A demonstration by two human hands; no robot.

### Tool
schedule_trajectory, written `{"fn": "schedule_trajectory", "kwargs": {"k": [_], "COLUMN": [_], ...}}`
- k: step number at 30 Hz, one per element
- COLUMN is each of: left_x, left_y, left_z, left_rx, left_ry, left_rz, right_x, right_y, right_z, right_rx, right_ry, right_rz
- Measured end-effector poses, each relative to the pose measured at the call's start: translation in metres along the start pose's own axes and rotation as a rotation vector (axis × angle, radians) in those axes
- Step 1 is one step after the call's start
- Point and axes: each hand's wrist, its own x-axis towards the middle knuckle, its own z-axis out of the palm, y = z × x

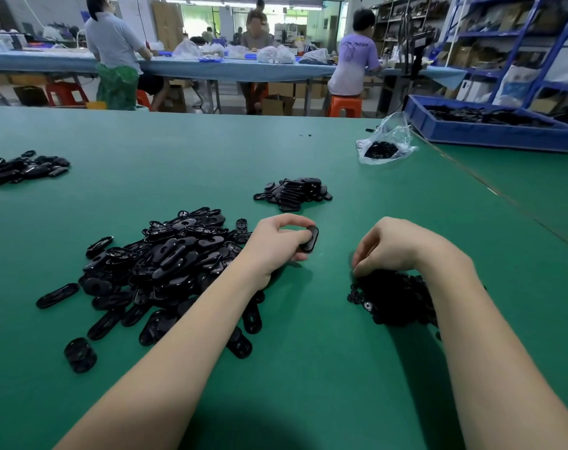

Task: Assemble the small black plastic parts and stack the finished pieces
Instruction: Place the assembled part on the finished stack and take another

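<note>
a worker's two bare hands hover low over a green counter on a factory floor. the left hand holds its grip pinched on one black oval plastic shell, thumb and curled fingers around it, the piece lifted just off the mat near the centre. the right hand reaches down with curled fingers into a heap of small black round parts at 4 o'clock; its fingertips are hidden, so whether its grip has caught a part cannot be told. a large loose pile of oval shells spreads at 8 o'clock, under and beside the left forearm. a smaller stacked cluster of oval pieces sits at 12 o'clock of the hands. another group of black pieces lies at 10 o'clock by the counter's left edge. at 2 o'clock a clear plastic bag holds more black parts, and beyond it a blue bin is filled with black pieces. behind, other workers sit and stand at a long blue-covered bench.
</note>
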Motion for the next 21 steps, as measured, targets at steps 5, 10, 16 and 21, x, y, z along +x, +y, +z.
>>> {"fn": "schedule_trajectory", "kwargs": {"k": [5,10,16,21], "left_x": [0.000,0.001,0.000,-0.004], "left_y": [0.000,0.000,0.001,0.003], "left_z": [0.001,0.001,0.000,0.001], "left_rx": [-0.144,-0.230,-0.390,-0.383], "left_ry": [0.002,-0.009,-0.086,-0.115], "left_rz": [-0.022,-0.054,-0.050,-0.054], "right_x": [0.002,-0.001,0.004,0.006], "right_y": [0.004,-0.005,-0.012,-0.010], "right_z": [0.000,0.008,0.011,0.012], "right_rx": [0.154,0.634,0.746,0.757], "right_ry": [0.058,0.056,0.093,0.114], "right_rz": [-0.077,-0.199,-0.167,-0.142]}}
